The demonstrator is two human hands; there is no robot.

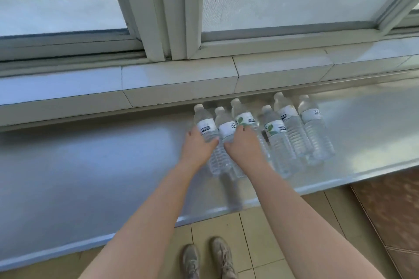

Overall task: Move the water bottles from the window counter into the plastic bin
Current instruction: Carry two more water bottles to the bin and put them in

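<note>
Standing upright in a loose cluster, six clear water bottles with white caps sit on the metal desk (90, 176) below the window (283, 7), close to the tiled sill (176, 79) at the desk's far edge. The left hand (199, 145) is wrapped around the leftmost bottle (205, 128), with the thumb on its left side and fingers curling round the front just under the white label; the grip looks closed on it. The right hand (243, 145) is clasped around the second bottle (226, 130), covering the lower part of its label, so this grip too is grasping a bottle. The two held bottles touch each other, and both bases appear to rest on the desk, though blur makes it hard to be sure. Just beside the right hand stands a third bottle (243, 118) with a green leaf on its label, partly hidden by the knuckles. Further right are a fourth bottle (277, 142), also with a leaf label, then a fifth bottle (292, 127) and a sixth bottle (315, 129), packed near one another. Both bare forearms reach forward over the desk's near edge. Below, a pair of grey sneakers (207, 260) stands on the beige floor tiles (260, 233).
</note>
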